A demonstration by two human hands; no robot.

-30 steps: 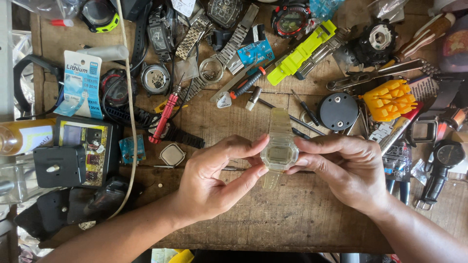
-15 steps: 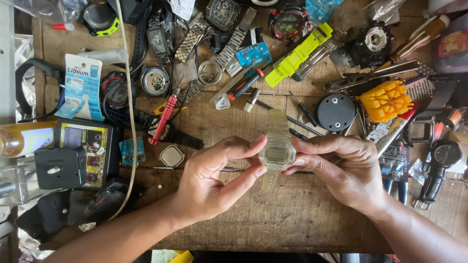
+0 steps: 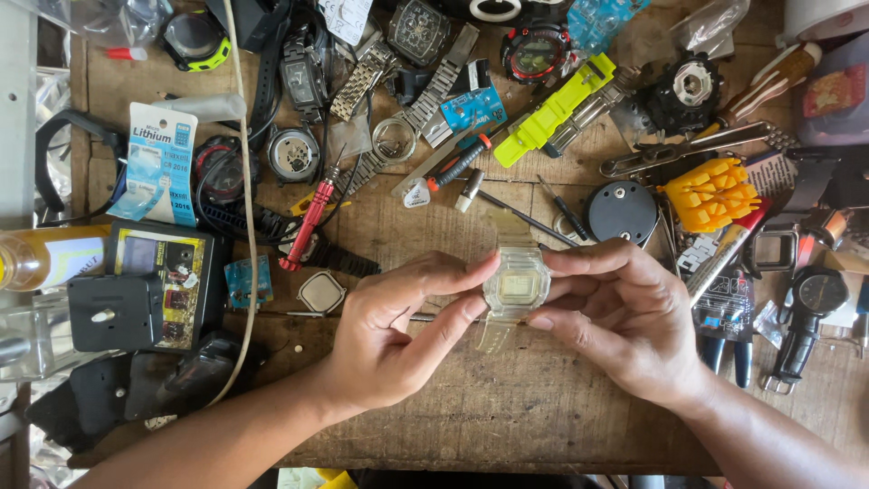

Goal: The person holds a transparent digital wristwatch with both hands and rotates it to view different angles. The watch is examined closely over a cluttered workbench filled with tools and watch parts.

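Hands met over the middle of the wooden bench [image 3: 471, 426], both pinching one translucent digital watch [image 3: 516, 282]. Left hand [image 3: 394, 330] gripped the case from the left side, thumb on its upper edge and forefinger at its lower edge. Right hand [image 3: 620, 317] gripped it from the right, thumb above and fingers curled beneath. Watch was held face up, clear of the bench top, its pale strap running far and near from the case. Left of the left hand lay a small square watch case [image 3: 321, 292], close by but apart. A red-handled screwdriver [image 3: 310, 220] lay farther off, slanted. Far right of the watch sat a round black disc [image 3: 620, 211] and, beyond it, a yellow ridged tool [image 3: 712, 193]. A lime-green strap [image 3: 552, 111] lay at the far side among loose watches.
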